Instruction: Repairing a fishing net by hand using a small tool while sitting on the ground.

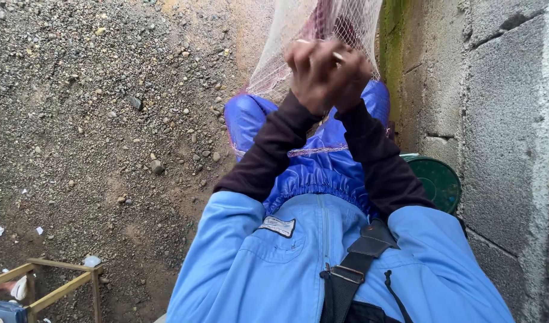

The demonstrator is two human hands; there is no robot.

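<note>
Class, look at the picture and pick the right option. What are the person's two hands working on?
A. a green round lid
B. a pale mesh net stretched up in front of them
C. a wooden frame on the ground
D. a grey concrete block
B: both hands, the left hand and the right hand, are closed together on the pale net, while the green lid and wooden frame lie untouched apart from them.

1. Under me is a ground (107, 119) of packed dirt and gravel.
2. Loose stones (157, 166) lie scattered over it.
3. A wooden frame (65, 281) stands on it, well left of the block wall (502, 119).
4. A green round lid (439, 179) sits at the wall's foot.
</note>
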